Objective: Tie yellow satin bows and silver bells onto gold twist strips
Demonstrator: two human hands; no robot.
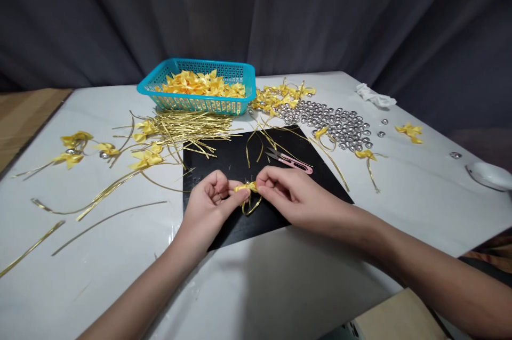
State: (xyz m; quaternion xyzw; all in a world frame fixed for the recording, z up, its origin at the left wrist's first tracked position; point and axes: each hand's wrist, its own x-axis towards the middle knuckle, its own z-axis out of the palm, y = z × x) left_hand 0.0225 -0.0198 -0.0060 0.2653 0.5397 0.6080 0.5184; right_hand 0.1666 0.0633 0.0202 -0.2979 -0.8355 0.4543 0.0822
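Note:
Between both hands, over a black mat (224, 228), is a small yellow ribbon bow (247, 187) with a loop of gold tie hanging below it. My left hand (214, 199) pinches the bow's left side between thumb and fingers. My right hand (286, 193) pinches its right side the same way. Just beyond my right hand lies a pair of pink-handled thread snips (292, 162) on the mat. Loose gold ties (256, 143) rest near the mat's far edge. The fingertips partly hide the bow.
A blue basket (200, 97) of yellow ribbon bows stands at the back. In front of it lies a heap of gold ties (196, 127). Many silver heart-shaped beads (336, 121) spread to the right. A white cloth (375, 96) and a white dish (490, 176) lie further right.

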